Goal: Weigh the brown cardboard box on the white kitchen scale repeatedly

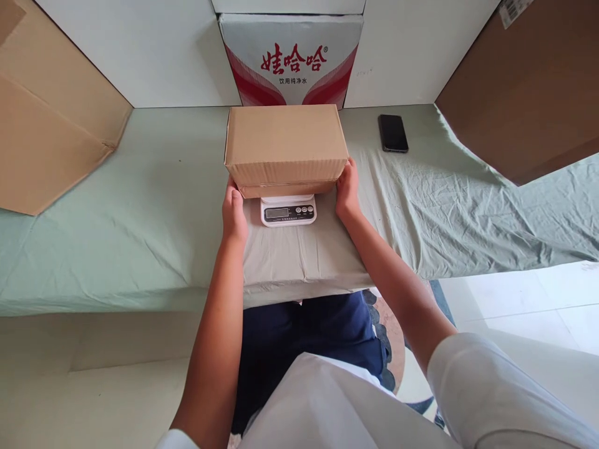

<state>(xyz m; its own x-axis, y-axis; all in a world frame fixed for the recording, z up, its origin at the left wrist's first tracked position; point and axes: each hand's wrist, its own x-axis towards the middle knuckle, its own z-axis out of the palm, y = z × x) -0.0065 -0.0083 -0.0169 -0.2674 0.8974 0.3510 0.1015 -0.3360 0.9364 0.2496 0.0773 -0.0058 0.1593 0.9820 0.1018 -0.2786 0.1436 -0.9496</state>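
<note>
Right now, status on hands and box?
Left hand and right hand grip cardboard box sides. Box over white scale. Phone well clear.

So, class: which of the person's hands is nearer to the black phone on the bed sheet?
Right. The right hand grips the cardboard box on the side facing the phone; the left hand holds the far side.

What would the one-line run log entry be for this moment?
left hand: on closed brown cardboard box, left side | right hand: on right side | box over small white digital scale | black phone: right, apart
</note>
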